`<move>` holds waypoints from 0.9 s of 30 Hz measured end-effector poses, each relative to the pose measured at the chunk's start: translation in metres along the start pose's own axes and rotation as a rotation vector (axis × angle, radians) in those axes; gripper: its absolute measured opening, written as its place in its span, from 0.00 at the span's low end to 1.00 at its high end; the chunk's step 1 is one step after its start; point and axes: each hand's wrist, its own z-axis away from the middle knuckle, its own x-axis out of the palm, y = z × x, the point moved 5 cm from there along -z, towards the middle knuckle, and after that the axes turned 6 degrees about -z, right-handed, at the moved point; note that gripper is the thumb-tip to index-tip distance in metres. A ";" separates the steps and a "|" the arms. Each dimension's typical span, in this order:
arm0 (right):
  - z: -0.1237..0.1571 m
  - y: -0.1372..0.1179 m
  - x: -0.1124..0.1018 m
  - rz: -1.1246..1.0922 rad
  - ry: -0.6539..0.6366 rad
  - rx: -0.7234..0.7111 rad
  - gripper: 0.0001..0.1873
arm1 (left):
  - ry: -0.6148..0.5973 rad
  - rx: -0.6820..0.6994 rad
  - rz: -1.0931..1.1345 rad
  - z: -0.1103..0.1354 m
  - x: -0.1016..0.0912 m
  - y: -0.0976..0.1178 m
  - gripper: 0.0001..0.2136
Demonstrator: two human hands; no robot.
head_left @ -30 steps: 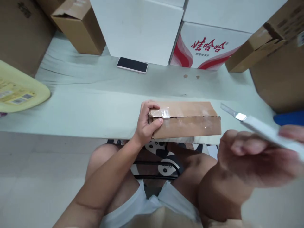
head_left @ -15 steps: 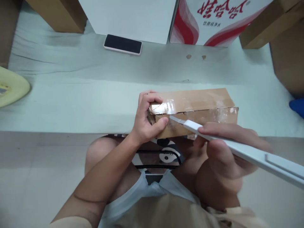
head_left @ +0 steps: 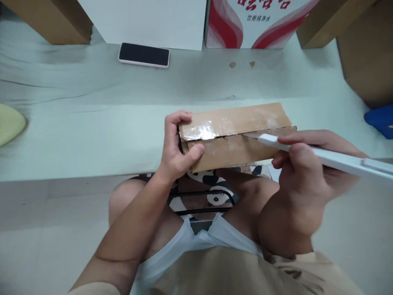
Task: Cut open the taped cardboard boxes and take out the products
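A small brown cardboard box [head_left: 236,149] with clear tape along its seam lies at the front edge of the table. My left hand [head_left: 178,147] grips its left end, thumb on the near side and fingers over the far top edge. In my right hand [head_left: 310,168] is a white utility knife [head_left: 334,157], held like a pen. Its blade tip meets the seam between the two top flaps, right of the middle. The part of the box behind my right hand is hidden.
A phone [head_left: 144,55] lies before a white box [head_left: 153,24]. Beside that stands a red-and-white carton [head_left: 254,30]. Two cardboard scraps [head_left: 232,64] lie on the pale table cover [head_left: 92,139]. A yellow object [head_left: 10,125] is at left, a blue one [head_left: 380,121] at right.
The knife tip has moved rightward along the seam, from near my left thumb to past the middle. My left hand keeps hold of the box's end. The view has shifted slightly.
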 end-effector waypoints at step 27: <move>-0.025 0.034 -0.042 -0.343 0.494 -0.285 0.11 | -0.090 0.047 -0.036 -0.002 -0.003 -0.005 0.26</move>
